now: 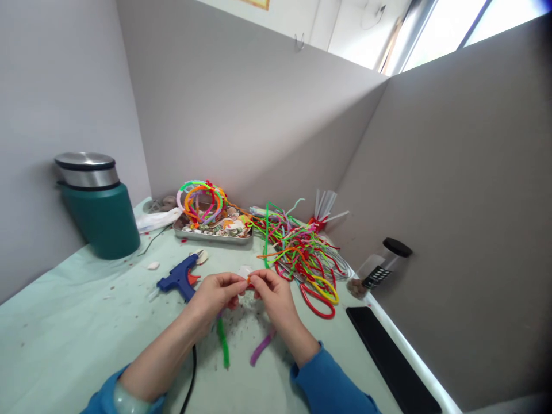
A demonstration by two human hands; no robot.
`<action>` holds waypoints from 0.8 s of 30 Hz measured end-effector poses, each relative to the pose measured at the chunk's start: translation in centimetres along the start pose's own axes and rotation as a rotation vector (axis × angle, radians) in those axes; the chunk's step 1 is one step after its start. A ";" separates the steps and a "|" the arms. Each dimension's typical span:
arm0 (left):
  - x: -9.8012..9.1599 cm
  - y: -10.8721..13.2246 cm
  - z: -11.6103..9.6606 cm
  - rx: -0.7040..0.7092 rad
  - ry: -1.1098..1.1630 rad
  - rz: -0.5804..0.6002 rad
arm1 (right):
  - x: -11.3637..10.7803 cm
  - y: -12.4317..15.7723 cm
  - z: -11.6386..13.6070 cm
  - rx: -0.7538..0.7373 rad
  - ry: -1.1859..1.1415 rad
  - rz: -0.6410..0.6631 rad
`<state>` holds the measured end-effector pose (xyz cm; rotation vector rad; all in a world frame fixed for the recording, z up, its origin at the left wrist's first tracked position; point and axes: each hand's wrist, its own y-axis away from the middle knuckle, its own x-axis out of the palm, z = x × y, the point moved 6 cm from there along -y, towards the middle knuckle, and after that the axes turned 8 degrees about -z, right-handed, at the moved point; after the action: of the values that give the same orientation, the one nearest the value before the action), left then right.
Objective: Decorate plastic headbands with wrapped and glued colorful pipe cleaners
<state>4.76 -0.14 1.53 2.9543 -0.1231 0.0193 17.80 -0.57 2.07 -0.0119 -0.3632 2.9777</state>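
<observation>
My left hand [221,290] and my right hand [271,290] meet over the middle of the table, thumbs and forefingers pinched together. Between the fingertips shows a small orange-red bit of fuzzy pipe cleaner [249,280], mostly hidden by the fingers. A green pipe cleaner end [223,342] hangs or lies below the left hand, and a purple pipe cleaner end [262,348] below the right; whether they join the held piece cannot be seen. Just behind the fingertips is a whitish shell [244,270]. Left of my left hand lies a blue glue gun [180,278].
A metal tray [213,236] holds shells and coiled pipe-cleaner rings [202,202]. Right of it spreads a heap of pipe cleaners [297,241], with glue sticks [324,205] behind. A green flask [100,215] stands left; a clear jar [379,270] and black bar [388,356] are right.
</observation>
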 end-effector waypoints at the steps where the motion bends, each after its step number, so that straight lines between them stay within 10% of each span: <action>1: -0.2 -0.2 0.0 0.031 -0.060 -0.008 | -0.3 -0.1 0.5 -0.074 0.071 -0.003; 12: -0.4 0.5 -2.0 0.588 -0.864 -0.114 | 0.5 1.3 2.2 -0.579 0.838 0.147; 20: -0.3 1.1 -2.2 0.594 -1.034 -0.160 | 0.5 1.4 1.7 -0.501 0.814 0.131; 24: -0.2 0.7 -1.8 0.469 -0.774 -0.117 | 0.2 1.2 1.4 -0.405 0.588 0.017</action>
<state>4.49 -0.48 3.47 3.2172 -0.0491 -1.2668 17.45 -2.03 3.14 -0.9021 -0.8590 2.6824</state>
